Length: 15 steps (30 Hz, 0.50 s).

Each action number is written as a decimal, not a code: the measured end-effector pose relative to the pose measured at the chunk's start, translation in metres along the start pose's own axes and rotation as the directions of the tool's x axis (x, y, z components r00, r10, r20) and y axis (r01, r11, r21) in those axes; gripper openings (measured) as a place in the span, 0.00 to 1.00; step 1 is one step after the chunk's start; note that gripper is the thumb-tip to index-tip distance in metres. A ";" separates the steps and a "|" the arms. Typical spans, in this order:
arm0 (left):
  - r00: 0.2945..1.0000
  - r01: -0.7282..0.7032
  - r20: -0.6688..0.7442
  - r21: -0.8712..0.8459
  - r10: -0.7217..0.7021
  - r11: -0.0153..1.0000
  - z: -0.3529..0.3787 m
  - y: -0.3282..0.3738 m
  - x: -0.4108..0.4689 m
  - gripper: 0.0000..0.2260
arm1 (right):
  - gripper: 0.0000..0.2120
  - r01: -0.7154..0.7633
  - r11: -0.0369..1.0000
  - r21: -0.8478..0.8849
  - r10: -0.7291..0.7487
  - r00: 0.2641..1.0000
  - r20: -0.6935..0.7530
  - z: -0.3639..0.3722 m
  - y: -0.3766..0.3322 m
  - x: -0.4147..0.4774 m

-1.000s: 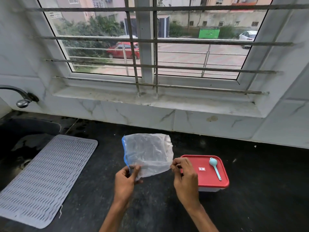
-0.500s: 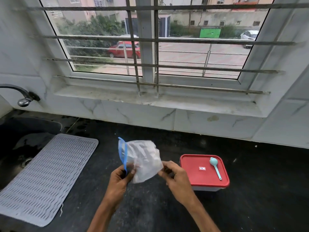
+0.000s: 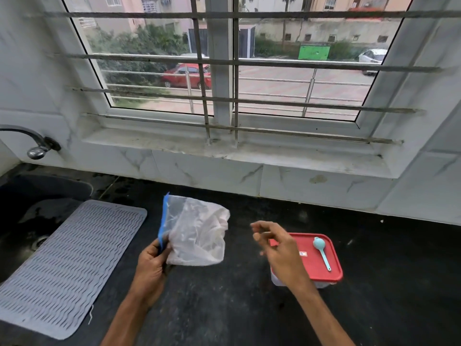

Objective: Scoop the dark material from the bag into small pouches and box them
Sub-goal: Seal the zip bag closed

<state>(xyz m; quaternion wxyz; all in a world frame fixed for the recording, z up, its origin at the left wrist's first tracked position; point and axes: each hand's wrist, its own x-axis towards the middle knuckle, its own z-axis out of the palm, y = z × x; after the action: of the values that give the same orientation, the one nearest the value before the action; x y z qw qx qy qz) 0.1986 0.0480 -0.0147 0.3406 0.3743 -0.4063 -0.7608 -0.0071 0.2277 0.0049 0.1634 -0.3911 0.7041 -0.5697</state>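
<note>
You stand at a black speckled stone counter [image 3: 224, 308]. A grey rubber drying mat with wavy ribs [image 3: 64, 265] lies on its left part, one end reaching over the dark sink [image 3: 25, 211].

Your left forearm comes up from the bottom edge, and your left hand [image 3: 152, 265] is raised above the counter. Its thumb and fingers are clamped on the lower left corner of a crumpled translucent plastic bag with a blue zip strip [image 3: 197, 236]. The bag stands up from your grip, between the mat and the box and apart from both.

Your right forearm angles in from the lower right. Your right hand [image 3: 279, 248] hangs in the air, with the fingers loosely bent, apart and holding nothing. It covers the left end of the rectangular clear plastic box with a red lid [image 3: 321, 268] on the counter.

A small pale blue plastic spoon [image 3: 321, 250] lies on that lid.
</note>
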 end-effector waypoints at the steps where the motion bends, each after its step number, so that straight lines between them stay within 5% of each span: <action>1: 1.000 0.022 0.016 -0.009 -0.022 1.000 0.005 0.000 -0.001 0.10 | 0.16 0.010 1.000 0.018 -0.011 1.000 0.029 0.005 -0.002 0.004; 7: 0.992 0.095 0.084 0.007 -0.095 0.995 0.011 -0.007 -0.008 0.12 | 0.17 0.151 0.975 0.163 -0.154 0.988 0.005 0.019 -0.013 0.010; 15: 0.973 0.168 0.150 0.047 -0.173 0.985 0.014 -0.007 -0.006 0.13 | 0.04 0.355 0.925 -0.132 -0.361 0.932 -0.021 0.013 -0.007 0.018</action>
<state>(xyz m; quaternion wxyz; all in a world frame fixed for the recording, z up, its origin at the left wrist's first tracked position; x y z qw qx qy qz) 0.1884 0.0615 -0.0139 0.2353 0.3541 -0.4104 -0.8067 -0.0073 0.2056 0.0120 0.0157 -0.5096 0.6590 -0.5530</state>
